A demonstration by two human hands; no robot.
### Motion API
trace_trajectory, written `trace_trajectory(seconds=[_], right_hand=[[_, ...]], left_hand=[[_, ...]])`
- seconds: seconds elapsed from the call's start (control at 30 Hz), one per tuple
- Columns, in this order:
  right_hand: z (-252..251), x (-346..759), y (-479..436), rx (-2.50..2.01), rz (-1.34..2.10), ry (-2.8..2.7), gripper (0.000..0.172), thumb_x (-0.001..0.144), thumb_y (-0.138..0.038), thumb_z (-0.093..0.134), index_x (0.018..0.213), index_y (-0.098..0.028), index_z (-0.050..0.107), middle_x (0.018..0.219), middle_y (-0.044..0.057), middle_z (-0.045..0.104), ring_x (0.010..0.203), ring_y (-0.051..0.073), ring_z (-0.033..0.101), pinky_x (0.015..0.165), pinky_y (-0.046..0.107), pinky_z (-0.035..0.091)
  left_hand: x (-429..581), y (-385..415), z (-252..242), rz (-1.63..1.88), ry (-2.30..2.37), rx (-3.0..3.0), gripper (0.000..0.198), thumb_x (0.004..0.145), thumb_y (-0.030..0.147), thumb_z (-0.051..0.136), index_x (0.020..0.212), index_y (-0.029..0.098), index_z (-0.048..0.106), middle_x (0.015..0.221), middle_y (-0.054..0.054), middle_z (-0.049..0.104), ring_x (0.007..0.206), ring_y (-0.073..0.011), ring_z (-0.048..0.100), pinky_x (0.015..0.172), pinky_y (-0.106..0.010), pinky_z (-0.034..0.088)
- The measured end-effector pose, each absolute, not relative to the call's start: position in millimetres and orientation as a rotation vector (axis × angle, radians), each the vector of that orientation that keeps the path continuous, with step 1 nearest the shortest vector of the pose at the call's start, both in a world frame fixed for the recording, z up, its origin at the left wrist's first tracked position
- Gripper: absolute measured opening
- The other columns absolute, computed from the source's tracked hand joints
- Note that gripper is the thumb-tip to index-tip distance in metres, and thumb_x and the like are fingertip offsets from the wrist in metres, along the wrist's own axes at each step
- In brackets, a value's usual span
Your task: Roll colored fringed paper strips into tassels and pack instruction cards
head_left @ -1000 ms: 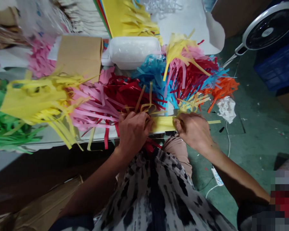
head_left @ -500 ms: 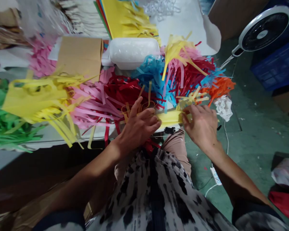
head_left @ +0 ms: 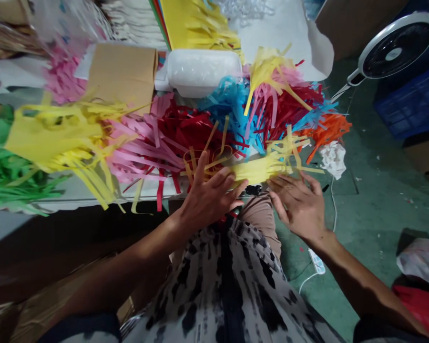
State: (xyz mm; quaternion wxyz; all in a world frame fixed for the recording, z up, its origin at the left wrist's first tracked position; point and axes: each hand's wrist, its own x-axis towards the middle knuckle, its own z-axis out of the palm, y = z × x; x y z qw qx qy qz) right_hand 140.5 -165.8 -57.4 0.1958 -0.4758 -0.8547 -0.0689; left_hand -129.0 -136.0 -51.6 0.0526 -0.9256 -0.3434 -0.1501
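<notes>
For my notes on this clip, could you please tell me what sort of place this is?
Probably a small craft workshop: heaps of fringed coloured paper cover a work table, with a stack of coloured paper beyond them, above a scuffed green floor.

The left hand [head_left: 209, 197] and right hand [head_left: 298, 207] are both open, fingers spread. Between them lies a band of yellow fringed paper [head_left: 257, 170], its near edge just beside the left hand's fingertips and its cut strips fanning out above the right hand. Beyond the left hand, pink paper fringe [head_left: 139, 157], red paper fringe [head_left: 186, 133] and blue paper fringe [head_left: 232, 107] heap on the worktop [head_left: 93, 202]. Crumpled white paper [head_left: 333, 159] sits beyond the right hand, and a white power strip [head_left: 316, 261] lies on the green floor [head_left: 375, 205] below it.
</notes>
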Motion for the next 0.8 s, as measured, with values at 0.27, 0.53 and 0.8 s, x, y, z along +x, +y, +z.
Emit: trace_trajectory(seconds=[0.27,0.53,0.8], right_hand=[[-50.2,126.4,-167.4,-1.215,-0.146,-2.498,0.034,0.102,-0.027,0.064,0.135,-0.023,0.071,0.132,0.007,0.077,0.123,0.025,0.071,0.112,0.044,0.041],[-61.6,125.3,-185.5,-1.247,-0.244,-2.525,0.043,0.104,-0.034,0.063,0.145,-0.021,0.063,0.144,0.007,0.07,0.129,0.026,0.068,0.118,0.049,0.034],[-45.0,173.0,-194.3,-1.438,-0.292,-2.303,0.051,0.095,-0.02,0.067,0.139,-0.045,0.067,0.119,0.002,0.082,0.118,0.037,0.073,0.115,0.063,0.035]], left_hand=[[-133.4,-137.4,-52.2,-0.535,-1.118,-2.898,0.049,0.098,0.042,0.072,0.146,0.036,0.062,0.133,-0.009,0.07,0.134,-0.0302,0.061,0.13,-0.078,0.011],[-148.8,-133.5,-60.4,-0.522,-1.067,-2.961,0.042,0.103,0.046,0.063,0.145,0.043,0.062,0.143,-0.006,0.067,0.139,-0.0274,0.058,0.132,-0.067,0.017],[-145.2,-140.6,-60.7,-0.564,-1.146,-2.963,0.056,0.097,0.041,0.073,0.151,0.043,0.058,0.148,-0.007,0.066,0.137,-0.0291,0.061,0.131,-0.061,0.03]])
